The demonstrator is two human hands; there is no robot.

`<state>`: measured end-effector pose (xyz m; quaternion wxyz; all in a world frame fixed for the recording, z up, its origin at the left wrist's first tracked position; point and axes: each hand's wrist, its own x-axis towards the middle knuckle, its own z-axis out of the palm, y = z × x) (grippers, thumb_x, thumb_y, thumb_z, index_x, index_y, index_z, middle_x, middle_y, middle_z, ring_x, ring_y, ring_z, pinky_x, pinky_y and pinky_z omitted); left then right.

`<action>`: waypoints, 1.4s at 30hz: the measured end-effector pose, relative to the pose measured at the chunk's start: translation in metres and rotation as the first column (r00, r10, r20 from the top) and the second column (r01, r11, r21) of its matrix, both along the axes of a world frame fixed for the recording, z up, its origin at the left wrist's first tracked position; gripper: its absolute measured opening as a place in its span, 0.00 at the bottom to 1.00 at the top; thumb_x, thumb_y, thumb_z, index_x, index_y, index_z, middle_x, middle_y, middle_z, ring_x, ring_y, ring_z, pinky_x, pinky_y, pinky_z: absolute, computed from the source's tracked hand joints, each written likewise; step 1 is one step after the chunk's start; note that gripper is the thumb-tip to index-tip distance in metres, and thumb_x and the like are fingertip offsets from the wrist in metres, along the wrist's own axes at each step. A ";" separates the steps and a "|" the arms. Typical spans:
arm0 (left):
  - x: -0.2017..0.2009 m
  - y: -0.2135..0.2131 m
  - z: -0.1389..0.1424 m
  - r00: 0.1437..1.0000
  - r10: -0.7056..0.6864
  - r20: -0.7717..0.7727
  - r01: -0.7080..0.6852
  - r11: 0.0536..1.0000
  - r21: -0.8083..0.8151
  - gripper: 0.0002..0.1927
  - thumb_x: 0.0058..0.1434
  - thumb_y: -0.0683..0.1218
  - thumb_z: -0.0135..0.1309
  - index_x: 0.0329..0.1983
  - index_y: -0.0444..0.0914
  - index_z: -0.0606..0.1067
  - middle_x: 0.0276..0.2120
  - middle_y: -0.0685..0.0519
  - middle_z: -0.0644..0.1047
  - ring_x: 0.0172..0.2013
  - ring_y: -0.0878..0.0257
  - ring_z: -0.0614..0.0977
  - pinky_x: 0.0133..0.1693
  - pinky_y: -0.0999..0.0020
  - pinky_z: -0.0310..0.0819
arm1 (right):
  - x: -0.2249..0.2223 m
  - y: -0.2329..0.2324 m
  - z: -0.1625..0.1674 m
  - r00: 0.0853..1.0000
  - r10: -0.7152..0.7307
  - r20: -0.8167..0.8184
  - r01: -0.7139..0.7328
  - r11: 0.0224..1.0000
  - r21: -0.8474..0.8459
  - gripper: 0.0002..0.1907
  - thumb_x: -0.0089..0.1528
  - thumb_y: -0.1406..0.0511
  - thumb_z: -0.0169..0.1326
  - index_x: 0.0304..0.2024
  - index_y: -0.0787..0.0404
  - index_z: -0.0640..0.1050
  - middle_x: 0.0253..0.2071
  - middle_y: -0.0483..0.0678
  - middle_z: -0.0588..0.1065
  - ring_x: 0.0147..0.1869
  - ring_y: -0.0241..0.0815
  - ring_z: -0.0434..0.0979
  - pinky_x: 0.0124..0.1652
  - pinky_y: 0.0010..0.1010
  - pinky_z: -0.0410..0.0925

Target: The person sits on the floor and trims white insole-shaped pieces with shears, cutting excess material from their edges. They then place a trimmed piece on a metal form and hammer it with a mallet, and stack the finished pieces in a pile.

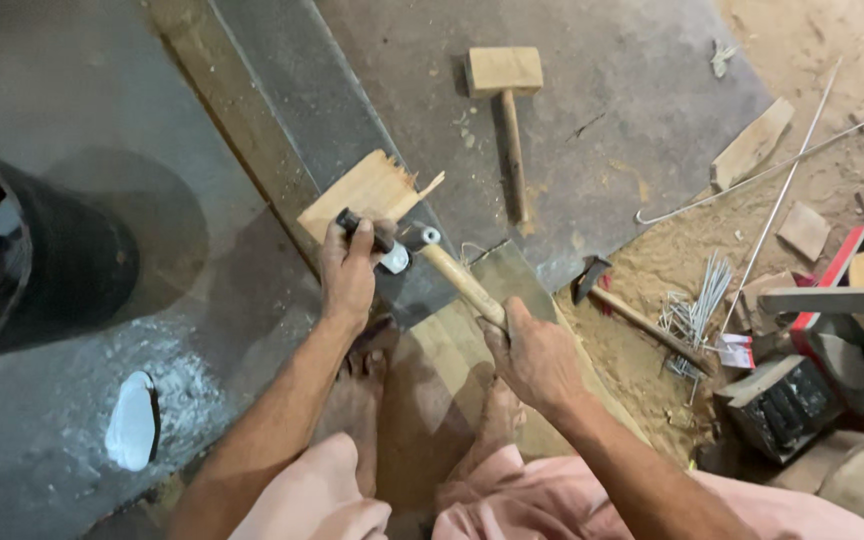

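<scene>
My left hand (pixel 348 270) grips a chisel with a black handle (pixel 364 232), its end set against a split piece of pale wood (pixel 367 192) on the floor. My right hand (pixel 535 355) is closed around the wooden handle of a hammer (pixel 457 280); the hammer's metal head (pixel 419 237) sits right beside the chisel's top. Both my bare feet rest on a board (pixel 432 370) below my hands.
A wooden mallet (pixel 505 100) lies on the dark floor slab behind. At right, on sawdust, lie a second hammer (pixel 632 305), a bundle of thin metal rods (pixel 697 305), long wires (pixel 782 190), wood offcuts (pixel 752 145) and a dark box (pixel 782 400). A black drum (pixel 32 260) stands left.
</scene>
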<state>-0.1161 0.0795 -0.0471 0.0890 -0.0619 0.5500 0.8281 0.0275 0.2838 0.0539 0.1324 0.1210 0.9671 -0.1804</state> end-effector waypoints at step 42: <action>0.266 -0.424 0.019 0.581 0.813 -0.038 -0.359 0.214 -0.909 0.11 0.58 0.42 0.64 0.43 0.33 0.80 0.33 0.53 0.82 0.33 0.66 0.81 0.37 0.68 0.76 | -0.009 0.038 -0.137 1.000 0.010 -0.008 -0.012 0.945 -0.327 0.14 0.76 0.62 0.54 0.54 0.70 0.76 0.42 0.59 0.79 0.46 0.50 0.81 0.48 0.39 0.72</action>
